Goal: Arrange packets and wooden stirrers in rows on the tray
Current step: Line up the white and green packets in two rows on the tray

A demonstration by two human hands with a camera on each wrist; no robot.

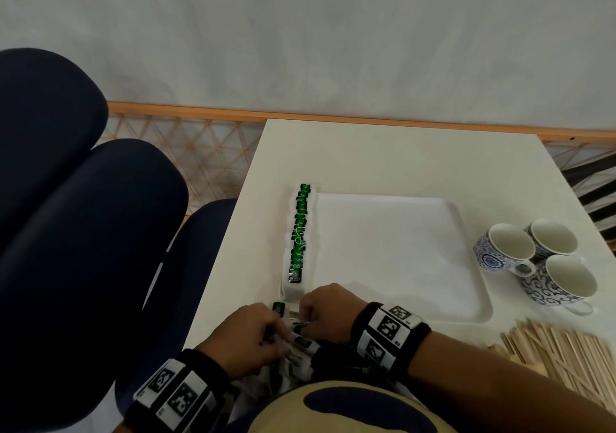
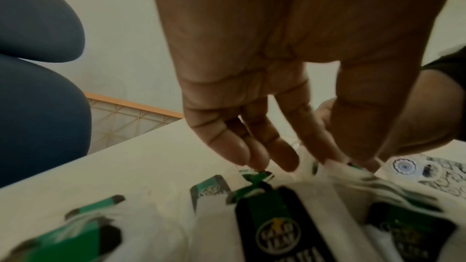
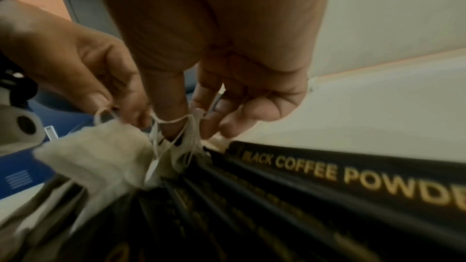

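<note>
A white tray [image 1: 400, 249] lies on the table, with a row of green-tagged tea bags [image 1: 299, 232] along its left edge. At the table's near edge both hands work in a loose pile of tea bags [image 1: 300, 342]. My left hand [image 1: 270, 336] pinches a string loop [image 3: 104, 114] on a white tea bag [image 3: 100, 152]. My right hand [image 1: 308, 317] pinches the tangled tea bag strings [image 3: 176, 127] between thumb and fingers. Black coffee powder packets [image 3: 353, 178] lie under the right wrist. Wooden stirrers [image 1: 560, 352] are heaped at the near right.
Three blue-patterned cups [image 1: 540, 259] stand right of the tray. Dark blue chair cushions [image 1: 83, 199] sit left of the table [image 1: 400, 159]. A pale wall runs behind the table's far edge. Loose green tags [image 2: 211, 186] lie on the table by my left fingers.
</note>
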